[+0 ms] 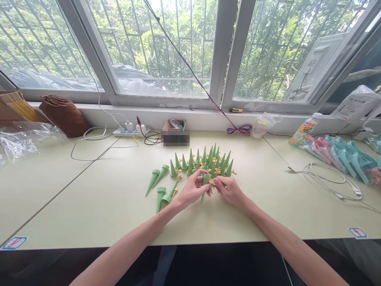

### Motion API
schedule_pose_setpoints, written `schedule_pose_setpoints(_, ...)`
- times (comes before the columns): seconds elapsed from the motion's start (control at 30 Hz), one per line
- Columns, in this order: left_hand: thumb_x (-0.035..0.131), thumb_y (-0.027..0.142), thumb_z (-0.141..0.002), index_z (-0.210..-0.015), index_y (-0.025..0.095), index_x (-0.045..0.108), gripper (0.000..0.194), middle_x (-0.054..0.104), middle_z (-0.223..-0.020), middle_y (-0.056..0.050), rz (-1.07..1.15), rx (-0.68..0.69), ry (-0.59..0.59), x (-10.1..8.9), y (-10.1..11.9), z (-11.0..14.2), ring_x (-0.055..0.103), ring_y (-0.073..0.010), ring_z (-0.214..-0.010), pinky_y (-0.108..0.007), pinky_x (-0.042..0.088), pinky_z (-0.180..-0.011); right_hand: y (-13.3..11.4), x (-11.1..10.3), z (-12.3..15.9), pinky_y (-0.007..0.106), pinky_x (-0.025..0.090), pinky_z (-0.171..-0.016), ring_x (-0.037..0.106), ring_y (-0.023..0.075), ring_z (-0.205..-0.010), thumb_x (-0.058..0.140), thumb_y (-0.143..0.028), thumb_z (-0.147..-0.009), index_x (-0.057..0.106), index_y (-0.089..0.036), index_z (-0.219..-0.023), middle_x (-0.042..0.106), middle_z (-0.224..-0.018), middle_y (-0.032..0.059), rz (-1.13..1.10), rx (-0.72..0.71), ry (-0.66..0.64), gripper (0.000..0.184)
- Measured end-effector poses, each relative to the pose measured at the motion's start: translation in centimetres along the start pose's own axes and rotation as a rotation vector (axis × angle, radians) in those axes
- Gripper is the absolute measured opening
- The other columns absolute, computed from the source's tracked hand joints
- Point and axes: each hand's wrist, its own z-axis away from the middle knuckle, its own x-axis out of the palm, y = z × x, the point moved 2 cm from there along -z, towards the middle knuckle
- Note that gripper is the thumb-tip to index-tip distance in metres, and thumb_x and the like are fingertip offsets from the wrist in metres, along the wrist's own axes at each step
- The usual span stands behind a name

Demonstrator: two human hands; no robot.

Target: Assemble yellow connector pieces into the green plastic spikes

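Above the pale table, my left hand (195,188) is closed around a green plastic plant watering spike (206,179), its tapered tip pointing down. My right hand (230,190) pinches a small yellow valve (211,182) at the side of the spike's cap. Just beyond my hands, many green spikes (189,167) stand upright on their caps in a cluster, with yellow valves sticking out at their sides. To the left lie several loose spikes (161,192), some without a visible valve. One yellow valve (175,191) shows beside them.
A cardboard box (175,125), a power strip (123,132) and cables stand along the window sill. At right are a bottle (305,129), a coiled white cable (330,178) and pink and teal clamp-like things (348,155). Another person's hand (376,174) shows at the right edge.
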Motion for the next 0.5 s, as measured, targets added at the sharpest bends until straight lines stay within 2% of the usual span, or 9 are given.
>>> schedule_pose_setpoints(0.23, 0.073, 0.033, -0.081, -0.107, 0.020, 0.048, 0.038, 0.065, -0.073, 0.000, 0.038, -0.005, 0.005, 0.15, 0.18, 0.03, 0.067, -0.0170, -0.065, -0.033, 0.055, -0.069, -0.06, -0.25, -0.03, 0.025, 0.036, -0.050, 0.045, 0.0112, -0.051, 0.044, -0.043, -0.101, 0.056, -0.018, -0.076, 0.055, -0.063, -0.0003, 0.008, 0.023, 0.096, 0.037)
schedule_pose_setpoints(0.5, 0.074, 0.033, -0.080, -0.107, 0.019, 0.048, 0.040, 0.066, -0.075, 0.000, 0.101, 0.012, 0.024, 0.10, 0.35, -0.01, 0.066, -0.0158, -0.065, -0.034, 0.055, -0.071, -0.83, -0.27, 0.10, 0.026, 0.041, -0.051, 0.055, 0.0139, -0.057, 0.054, -0.037, -0.097, 0.059, -0.019, -0.088, 0.063, -0.072, 0.0026, -0.050, -0.018, 0.036, 0.021)
